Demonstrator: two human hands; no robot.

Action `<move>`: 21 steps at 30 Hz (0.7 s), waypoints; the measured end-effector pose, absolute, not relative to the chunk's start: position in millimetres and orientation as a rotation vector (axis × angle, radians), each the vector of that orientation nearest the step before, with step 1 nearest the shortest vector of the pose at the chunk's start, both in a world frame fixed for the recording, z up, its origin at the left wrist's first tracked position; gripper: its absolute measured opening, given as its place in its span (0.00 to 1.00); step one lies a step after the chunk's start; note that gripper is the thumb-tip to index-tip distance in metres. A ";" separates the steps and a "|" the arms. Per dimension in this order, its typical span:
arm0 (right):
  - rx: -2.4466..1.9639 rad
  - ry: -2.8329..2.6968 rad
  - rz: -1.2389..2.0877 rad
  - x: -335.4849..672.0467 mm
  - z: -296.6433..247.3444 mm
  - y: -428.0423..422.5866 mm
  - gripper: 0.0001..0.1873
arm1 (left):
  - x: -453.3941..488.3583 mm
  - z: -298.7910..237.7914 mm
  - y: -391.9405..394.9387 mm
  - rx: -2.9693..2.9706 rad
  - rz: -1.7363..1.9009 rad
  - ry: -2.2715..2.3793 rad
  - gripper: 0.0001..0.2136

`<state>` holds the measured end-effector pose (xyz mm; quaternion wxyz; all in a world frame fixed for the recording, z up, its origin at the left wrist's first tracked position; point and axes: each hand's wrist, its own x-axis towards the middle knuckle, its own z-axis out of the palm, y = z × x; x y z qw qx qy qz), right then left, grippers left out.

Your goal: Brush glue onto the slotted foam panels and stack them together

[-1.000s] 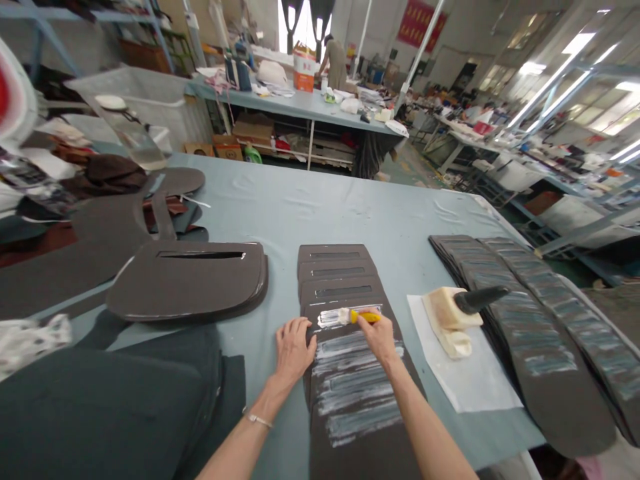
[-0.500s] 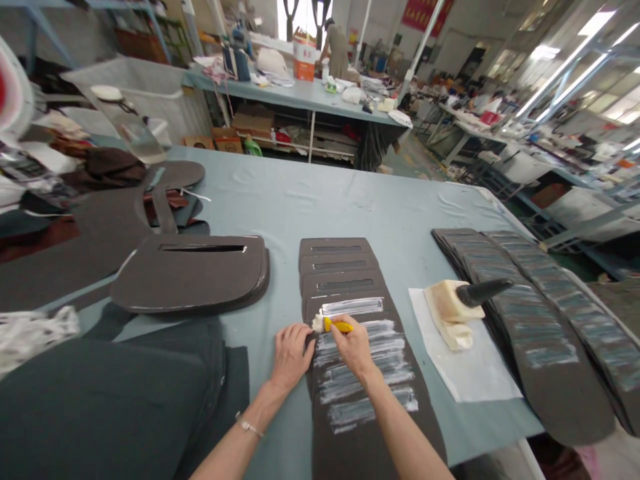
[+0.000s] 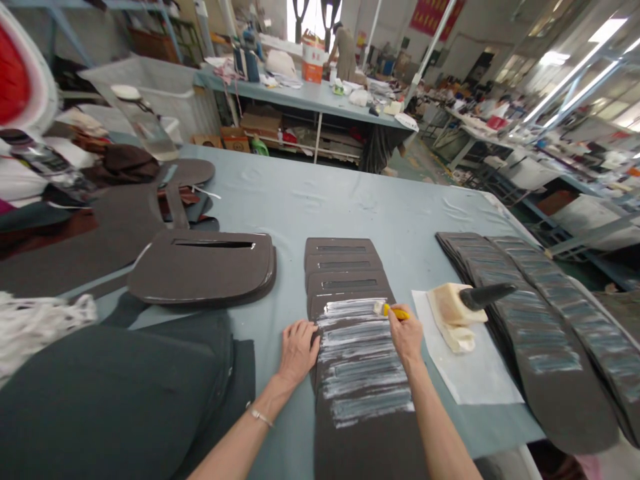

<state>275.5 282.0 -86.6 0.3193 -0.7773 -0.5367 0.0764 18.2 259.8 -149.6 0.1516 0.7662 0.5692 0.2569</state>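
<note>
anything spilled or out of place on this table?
Nothing stands out. The white smeared streaks across the overlapping dark-brown flat panels look messy but fit the small yellow-handled brush in the right hand.

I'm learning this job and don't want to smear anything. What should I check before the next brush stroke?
1. Brush gripped in the right hand: ok.
2. Left hand at the left edge of the overlapping dark panels: ok.
3. Broad white streaks on the three farthest panels: not ok, none show there.
4. White streaks dry: cannot tell.
5. Cream block on the white sheet, apart from the right hand: ok.
</note>
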 end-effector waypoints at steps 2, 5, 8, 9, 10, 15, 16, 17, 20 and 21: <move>-1.880 -1.493 0.378 237.7 -84.8 281.0 0.13 | 18.1 -149.0 259.6 2.196 0.731 1.639 0.09; -1.706 -1.645 0.596 202.3 -87.8 282.1 0.11 | 17.8 -147.3 258.5 2.189 0.720 1.653 0.09; -1.810 -1.598 0.449 198.9 -90.4 288.0 0.10 | 18.5 -143.9 257.7 2.167 0.722 1.667 0.08; -1.850 -1.557 0.371 200.0 -89.7 290.3 0.10 | 19.2 -142.3 258.3 2.153 0.723 1.673 0.08; -1.864 -1.528 0.325 199.9 -88.2 292.3 0.10 | 20.1 -140.7 259.8 2.134 0.724 1.683 0.07; -1.672 -1.600 0.541 175.9 -83.7 297.6 0.11 | 24.5 -134.8 278.6 2.095 0.752 1.719 0.08; -1.656 -1.607 0.570 174.8 -85.8 298.5 0.11 | 24.6 -134.6 282.9 2.111 0.750 1.708 0.08; -1.664 -1.601 0.584 178.8 -88.8 299.3 0.11 | 24.4 -134.8 286.5 2.130 0.742 1.693 0.08; -1.784 -1.511 0.532 223.8 -98.5 298.9 0.14 | 22.7 -136.1 291.1 2.165 0.715 1.662 0.08; -1.846 -1.457 0.483 246.5 -100.7 298.2 0.15 | 22.2 -136.4 291.0 2.163 0.715 1.662 0.07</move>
